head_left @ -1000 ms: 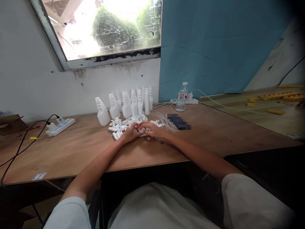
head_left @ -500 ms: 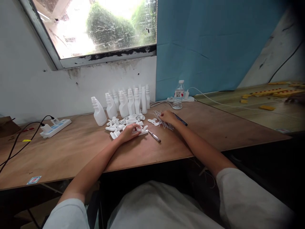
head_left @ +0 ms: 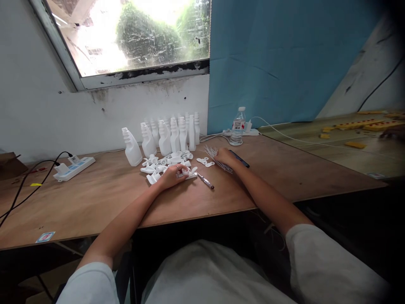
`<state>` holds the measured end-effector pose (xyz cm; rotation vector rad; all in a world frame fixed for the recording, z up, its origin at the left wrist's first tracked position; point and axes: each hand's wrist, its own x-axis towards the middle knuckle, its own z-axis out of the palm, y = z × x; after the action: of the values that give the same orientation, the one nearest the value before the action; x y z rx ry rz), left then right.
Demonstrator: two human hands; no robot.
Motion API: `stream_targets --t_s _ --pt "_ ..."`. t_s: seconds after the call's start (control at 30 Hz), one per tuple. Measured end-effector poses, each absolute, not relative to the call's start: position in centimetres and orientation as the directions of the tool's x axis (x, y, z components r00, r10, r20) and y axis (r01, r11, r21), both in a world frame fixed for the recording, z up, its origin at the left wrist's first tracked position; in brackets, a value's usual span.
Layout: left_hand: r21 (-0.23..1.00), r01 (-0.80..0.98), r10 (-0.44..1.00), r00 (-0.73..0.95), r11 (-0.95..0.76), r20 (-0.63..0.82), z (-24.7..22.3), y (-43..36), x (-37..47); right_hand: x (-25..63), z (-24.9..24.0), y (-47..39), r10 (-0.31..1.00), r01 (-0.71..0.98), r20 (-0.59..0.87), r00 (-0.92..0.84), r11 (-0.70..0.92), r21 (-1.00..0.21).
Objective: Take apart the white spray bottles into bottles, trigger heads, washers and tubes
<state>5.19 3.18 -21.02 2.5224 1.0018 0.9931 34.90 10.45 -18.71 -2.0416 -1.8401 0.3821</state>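
Note:
My left hand point(head_left: 173, 175) is closed on a small white plastic part point(head_left: 189, 171) at the right end of a heap of white spray heads point(head_left: 153, 169). Bunched fingers of my right hand point(head_left: 225, 156) rest at a pile of thin white tubes point(head_left: 221, 164); what they grip is too small to make out. Between the hands lie a screwdriver point(head_left: 205, 180) and several flat white pieces point(head_left: 205, 161). Several white spray bottles point(head_left: 133, 150) without heads stand behind the heap.
A dark phone point(head_left: 239, 158) lies beyond my right wrist. Behind it stands a water bottle point(head_left: 237, 128) near a cable. At the left is a power strip point(head_left: 74, 169) with black cables. Far right, another person's hand point(head_left: 392, 133) is near yellow pieces point(head_left: 356, 144).
My right hand has shifted slightly right at the tubes, and some tubes have moved with it. My left hand stays on the white part.

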Motion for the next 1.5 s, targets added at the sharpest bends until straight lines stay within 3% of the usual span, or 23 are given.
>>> stream_targets --t_s 0.17,0.37,0.53,0.67,0.9,1.5 --pt "0.455 0.527 0.696 0.526 -0.718 0.489 -21.1 3.2 5.1 34.9 -18.0 10.4 0.979 0.739 0.111 0.171 -0.053 -0.671" --pt "0.460 0.540 0.708 0.510 -0.705 0.488 -21.1 3.3 5.0 32.7 -17.3 9.5 0.974 0.338 0.222 0.054 0.191 -0.921" --pt "0.456 0.526 0.695 0.520 -0.718 0.496 -21.0 3.3 5.1 28.9 -16.6 6.6 0.901 -0.033 0.405 -0.152 0.405 -0.914" --pt "0.451 0.503 0.676 0.537 -0.737 0.505 -20.9 3.2 5.2 26.6 -16.2 4.3 0.823 -0.188 0.476 -0.308 0.438 -0.879" --pt "0.456 0.480 0.662 0.540 -0.750 0.520 -21.2 3.4 5.2 26.0 -16.8 3.5 0.783 -0.234 0.456 -0.423 0.392 -0.890" --pt "0.426 0.476 0.638 0.554 -0.769 0.534 -21.1 3.2 5.1 26.0 -17.4 4.1 0.742 -0.171 0.448 -0.499 0.423 -0.890"
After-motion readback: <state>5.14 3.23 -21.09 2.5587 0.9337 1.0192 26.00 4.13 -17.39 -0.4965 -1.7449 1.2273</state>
